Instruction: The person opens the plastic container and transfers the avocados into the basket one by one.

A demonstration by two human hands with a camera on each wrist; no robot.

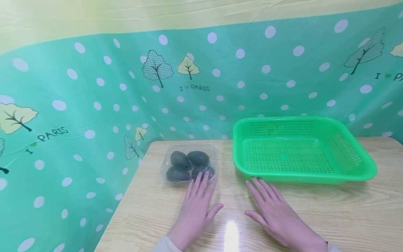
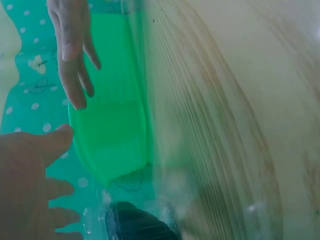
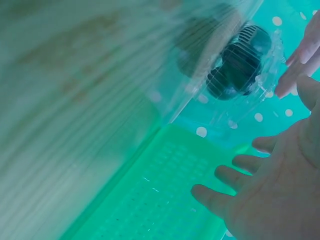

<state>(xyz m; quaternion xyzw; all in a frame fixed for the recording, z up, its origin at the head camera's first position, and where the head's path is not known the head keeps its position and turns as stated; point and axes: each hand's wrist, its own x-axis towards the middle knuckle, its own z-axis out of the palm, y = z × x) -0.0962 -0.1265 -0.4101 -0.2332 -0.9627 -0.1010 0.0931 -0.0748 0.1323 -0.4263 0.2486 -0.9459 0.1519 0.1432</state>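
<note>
My left hand [image 1: 196, 210] has its fingers extended, with the fingertips overlapping the front of a clear plastic box [image 1: 212, 154]. Whether they touch it I cannot tell. Inside the box lie several dark, oval, avocado-like fruits [image 1: 198, 158]; one dark fruit [image 2: 140, 222] also shows at the bottom of the left wrist view. My right hand [image 1: 277, 213], fingers spread and straight, is just in front of a green plastic basket [image 1: 302, 177]. Contact with its rim is not clear. In the right wrist view the right palm [image 3: 280, 195] holds nothing.
Both hands are over a light wooden table [image 1: 141, 213]. Behind and to the left hangs a green dotted cloth [image 1: 94, 147] printed with trees. The basket has perforated sides and bottom and stands at the back right, to the right of the box.
</note>
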